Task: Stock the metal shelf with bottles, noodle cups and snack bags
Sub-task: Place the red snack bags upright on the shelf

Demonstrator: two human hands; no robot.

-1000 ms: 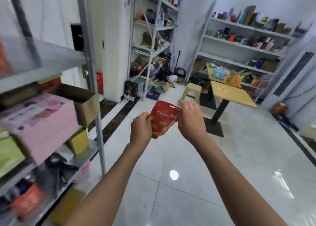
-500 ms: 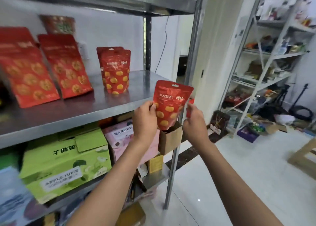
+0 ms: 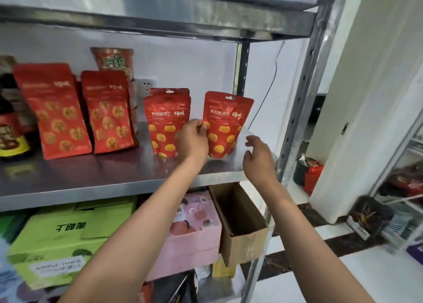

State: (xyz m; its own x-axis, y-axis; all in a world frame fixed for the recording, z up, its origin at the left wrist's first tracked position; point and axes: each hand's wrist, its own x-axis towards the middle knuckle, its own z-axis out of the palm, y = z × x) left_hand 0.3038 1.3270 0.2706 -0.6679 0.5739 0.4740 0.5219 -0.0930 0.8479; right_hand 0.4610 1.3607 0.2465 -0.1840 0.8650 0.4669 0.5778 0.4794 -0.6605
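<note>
The left hand [image 3: 193, 140] is pinching the left edge of a glossy red snack bag [image 3: 225, 124], thumb and fingertips curled onto its smooth film. The pouch is standing upright near the right end of the metal shelf [image 3: 109, 176], flat-faced, with a hang hole at its top and round yellow prints across the lower half. The right hand [image 3: 259, 156] is hovering just beside the bag's right edge, fingers loosely spread and holding nothing.

Just left, a matching pouch [image 3: 168, 121] is standing upright, its lower right corner lying hidden behind the left hand. Farther left, two taller red bags [image 3: 80, 110] are leaning back, their printing blurred. A dark bottle [image 3: 9, 128] is being cut off by the frame's left edge. The shelf's brushed steel is showing dull reflections. Below it, a green carton [image 3: 61, 236], a pink box [image 3: 194, 234] and an open cardboard box [image 3: 240, 222] are sitting partly covered by the forearms.
</note>
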